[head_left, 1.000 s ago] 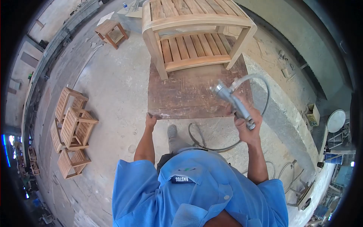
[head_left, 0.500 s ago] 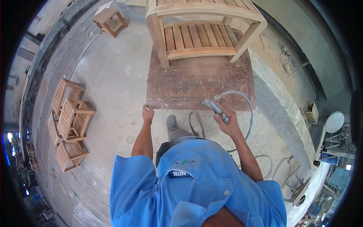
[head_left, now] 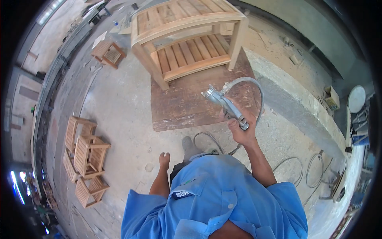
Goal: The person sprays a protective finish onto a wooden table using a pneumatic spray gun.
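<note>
Gripping an air gun (head_left: pixel 225 104) by its handle, the right hand (head_left: pixel 242 133) has its fingers (head_left: pixel 234 123) wrapped fully round the grip. Whether one of them rests on the trigger I cannot tell from this angle. The tool's body runs up and to the left out of the fist, with its metal head above the near part of a worn brown board (head_left: pixel 179 107). Its grey hose (head_left: pixel 256 89) arcs from the head, over and down past the wrist, towards coils lying on the concrete floor (head_left: pixel 119 99).

The left hand (head_left: pixel 164 160) hangs at the person's side, fingers loosely spread, holding nothing and touching nothing. It is just left of the person's shoe (head_left: pixel 190 145).

As for progress, the gun is in hand and raised, but its head is well apart from the slatted wooden table (head_left: pixel 187 24), which stands upright on the far half of the board. The table's wood looks bare and pale, with no wet sheen or coating that I can make out, so by my reading work on it with the gun is not yet visibly under way.

Several small stools (head_left: pixel 85 153) of the same slatted wood lie stacked on the floor far to the left.
</note>
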`<state>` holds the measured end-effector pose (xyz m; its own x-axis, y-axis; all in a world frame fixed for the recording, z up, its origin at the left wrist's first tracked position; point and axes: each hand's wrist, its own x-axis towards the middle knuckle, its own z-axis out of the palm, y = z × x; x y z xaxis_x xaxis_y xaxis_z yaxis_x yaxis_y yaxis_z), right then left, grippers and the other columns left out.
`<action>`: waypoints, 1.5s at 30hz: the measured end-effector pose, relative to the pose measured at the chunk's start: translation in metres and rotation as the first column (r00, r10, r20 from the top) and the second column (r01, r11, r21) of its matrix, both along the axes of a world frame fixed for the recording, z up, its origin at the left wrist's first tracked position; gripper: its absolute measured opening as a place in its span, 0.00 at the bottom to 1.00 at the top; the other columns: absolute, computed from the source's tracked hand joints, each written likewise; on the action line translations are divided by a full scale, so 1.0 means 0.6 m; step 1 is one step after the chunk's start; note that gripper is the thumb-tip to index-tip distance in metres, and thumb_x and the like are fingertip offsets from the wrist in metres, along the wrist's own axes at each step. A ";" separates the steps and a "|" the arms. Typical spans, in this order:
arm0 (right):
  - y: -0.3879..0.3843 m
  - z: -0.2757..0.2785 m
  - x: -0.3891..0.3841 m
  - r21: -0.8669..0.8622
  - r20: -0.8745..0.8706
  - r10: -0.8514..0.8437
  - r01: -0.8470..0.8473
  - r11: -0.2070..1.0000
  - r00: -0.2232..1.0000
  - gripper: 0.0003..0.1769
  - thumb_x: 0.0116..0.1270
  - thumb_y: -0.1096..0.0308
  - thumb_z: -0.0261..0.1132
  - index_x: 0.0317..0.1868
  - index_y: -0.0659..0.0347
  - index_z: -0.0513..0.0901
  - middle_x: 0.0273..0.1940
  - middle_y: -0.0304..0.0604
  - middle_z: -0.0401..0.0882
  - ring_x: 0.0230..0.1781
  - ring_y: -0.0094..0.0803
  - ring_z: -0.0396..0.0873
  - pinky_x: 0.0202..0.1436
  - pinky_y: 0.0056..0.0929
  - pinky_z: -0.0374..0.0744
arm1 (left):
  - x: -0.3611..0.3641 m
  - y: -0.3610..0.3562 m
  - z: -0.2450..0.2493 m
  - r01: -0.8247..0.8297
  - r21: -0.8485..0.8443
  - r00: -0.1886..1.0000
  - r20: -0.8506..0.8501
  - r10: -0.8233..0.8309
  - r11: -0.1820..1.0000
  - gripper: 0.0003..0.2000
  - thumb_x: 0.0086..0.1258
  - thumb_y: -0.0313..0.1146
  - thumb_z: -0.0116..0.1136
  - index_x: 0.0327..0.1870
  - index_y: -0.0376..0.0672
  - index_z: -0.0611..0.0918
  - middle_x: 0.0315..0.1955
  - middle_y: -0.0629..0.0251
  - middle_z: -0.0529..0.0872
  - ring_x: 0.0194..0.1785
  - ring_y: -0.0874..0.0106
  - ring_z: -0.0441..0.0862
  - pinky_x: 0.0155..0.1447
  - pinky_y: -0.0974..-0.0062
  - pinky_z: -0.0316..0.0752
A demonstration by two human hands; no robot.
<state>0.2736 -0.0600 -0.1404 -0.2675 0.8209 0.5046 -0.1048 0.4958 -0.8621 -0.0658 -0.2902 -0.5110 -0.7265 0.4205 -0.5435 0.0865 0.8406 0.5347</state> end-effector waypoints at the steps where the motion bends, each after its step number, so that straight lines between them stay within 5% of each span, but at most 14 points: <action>1: -0.005 -0.003 0.014 -0.031 -0.016 -0.029 0.028 0.999 0.999 0.32 0.71 0.53 0.66 0.66 0.67 0.75 0.35 0.41 0.84 0.31 0.21 0.79 0.36 0.23 0.79 | 0.020 0.000 0.050 -0.011 -0.038 0.998 0.057 0.013 0.999 0.32 0.62 0.45 0.59 0.63 0.30 0.75 0.55 0.39 0.82 0.61 0.48 0.79 0.66 0.61 0.73; 4: -0.013 -0.009 0.076 -0.149 -0.089 -0.145 0.131 0.980 0.985 0.32 0.72 0.50 0.64 0.66 0.67 0.74 0.35 0.41 0.84 0.28 0.20 0.78 0.29 0.20 0.75 | 0.039 -0.022 0.084 0.189 -0.148 0.982 0.017 -0.188 0.971 0.31 0.62 0.45 0.58 0.62 0.31 0.77 0.52 0.39 0.83 0.57 0.47 0.81 0.62 0.58 0.75; 7: -0.017 -0.007 0.133 -0.207 -0.067 -0.379 0.359 0.910 0.923 0.41 0.69 0.38 0.61 0.65 0.67 0.73 0.36 0.46 0.82 0.31 0.25 0.79 0.20 0.19 0.70 | -0.008 -0.073 -0.034 0.408 -0.226 0.888 -0.126 -0.442 0.885 0.29 0.62 0.46 0.57 0.58 0.32 0.80 0.49 0.38 0.84 0.55 0.45 0.82 0.61 0.56 0.75; 10: -0.026 0.007 0.168 -0.206 -0.207 -0.514 0.477 0.855 0.832 0.35 0.72 0.46 0.63 0.65 0.69 0.74 0.33 0.42 0.83 0.26 0.20 0.77 0.24 0.18 0.71 | -0.009 -0.064 -0.018 0.478 -0.255 0.863 -0.044 -0.504 0.841 0.28 0.61 0.47 0.55 0.54 0.30 0.82 0.50 0.36 0.83 0.57 0.45 0.80 0.62 0.57 0.73; 14: -0.029 0.001 0.207 -0.154 -0.152 -0.546 0.526 0.836 0.824 0.35 0.72 0.46 0.62 0.64 0.69 0.74 0.35 0.42 0.83 0.26 0.19 0.75 0.24 0.18 0.71 | -0.013 -0.037 -0.015 0.495 -0.207 0.847 -0.101 -0.522 0.844 0.28 0.61 0.46 0.55 0.55 0.30 0.81 0.51 0.38 0.83 0.54 0.46 0.82 0.54 0.57 0.79; 17: -0.021 -0.004 0.212 -0.087 -0.138 -0.515 0.507 0.857 0.846 0.35 0.72 0.47 0.63 0.67 0.67 0.73 0.34 0.41 0.84 0.23 0.17 0.72 0.25 0.17 0.71 | 0.002 -0.011 0.013 0.182 -0.073 0.979 0.105 -0.174 0.981 0.29 0.63 0.45 0.56 0.61 0.32 0.78 0.52 0.43 0.84 0.48 0.53 0.85 0.38 0.61 0.83; 20: -0.016 -0.016 0.213 -0.063 -0.090 -0.501 0.497 0.865 0.861 0.33 0.72 0.48 0.64 0.67 0.65 0.74 0.34 0.39 0.84 0.23 0.17 0.72 0.25 0.17 0.71 | 0.004 0.010 0.041 0.179 0.004 0.976 0.123 -0.179 0.984 0.30 0.66 0.44 0.56 0.66 0.35 0.74 0.54 0.48 0.83 0.44 0.60 0.85 0.29 0.69 0.81; 24: -0.013 -0.028 0.208 -0.120 -0.083 -0.480 0.469 0.875 0.874 0.31 0.73 0.52 0.63 0.67 0.65 0.75 0.34 0.39 0.83 0.27 0.17 0.75 0.27 0.18 0.72 | 0.017 0.001 0.054 0.125 0.035 0.980 0.153 -0.129 0.992 0.24 0.65 0.42 0.55 0.61 0.43 0.76 0.37 0.67 0.78 0.38 0.70 0.77 0.44 0.53 0.77; 27: -0.009 -0.052 0.209 -0.231 -0.057 -0.475 0.452 0.862 0.878 0.29 0.73 0.54 0.63 0.66 0.66 0.76 0.34 0.38 0.82 0.30 0.19 0.76 0.30 0.20 0.74 | 0.028 -0.036 0.051 0.119 -0.046 0.987 0.116 -0.113 0.992 0.25 0.67 0.43 0.56 0.62 0.39 0.78 0.50 0.58 0.86 0.44 0.62 0.84 0.30 0.66 0.78; 30: -0.005 -0.130 0.215 -0.254 0.106 -0.505 0.515 0.819 0.856 0.26 0.74 0.51 0.61 0.61 0.64 0.79 0.28 0.35 0.81 0.23 0.16 0.72 0.21 0.17 0.68 | 0.040 -0.064 0.091 0.316 -0.113 0.945 0.128 -0.302 0.942 0.17 0.65 0.42 0.54 0.43 0.38 0.83 0.37 0.55 0.87 0.37 0.62 0.82 0.32 0.61 0.75; 31: -0.007 -0.164 0.218 -0.250 0.138 -0.504 0.523 0.815 0.852 0.26 0.74 0.51 0.61 0.61 0.64 0.79 0.27 0.34 0.81 0.23 0.16 0.72 0.21 0.17 0.68 | 0.019 -0.093 0.045 0.524 -0.036 0.842 -0.132 -0.523 0.851 0.15 0.63 0.42 0.53 0.28 0.35 0.79 0.25 0.50 0.82 0.32 0.60 0.80 0.35 0.58 0.73; 38: -0.011 -0.196 0.203 -0.419 0.128 -0.488 0.493 0.763 0.864 0.27 0.73 0.49 0.62 0.58 0.65 0.81 0.26 0.34 0.80 0.26 0.17 0.75 0.24 0.18 0.70 | -0.018 -0.179 0.010 0.699 0.062 0.711 -0.176 -0.681 0.713 0.17 0.61 0.41 0.52 0.23 0.34 0.78 0.22 0.49 0.79 0.28 0.60 0.78 0.37 0.62 0.73; 43: 0.032 -0.236 0.185 -0.394 0.079 -0.428 0.422 0.817 0.901 0.25 0.73 0.53 0.63 0.59 0.66 0.81 0.28 0.35 0.80 0.30 0.19 0.76 0.34 0.22 0.75 | 0.030 -0.100 0.133 0.126 -0.097 0.969 0.225 -0.102 0.987 0.23 0.67 0.43 0.55 0.61 0.42 0.78 0.45 0.64 0.83 0.42 0.68 0.80 0.38 0.59 0.76; 45: 0.030 -0.234 0.171 -0.417 0.119 -0.328 0.347 0.840 0.937 0.24 0.73 0.54 0.63 0.59 0.66 0.80 0.29 0.35 0.81 0.31 0.20 0.77 0.38 0.24 0.76 | 0.020 -0.080 0.147 -0.008 -0.017 0.984 0.175 0.011 1.000 0.26 0.68 0.46 0.56 0.64 0.42 0.76 0.44 0.64 0.82 0.42 0.69 0.80 0.39 0.60 0.76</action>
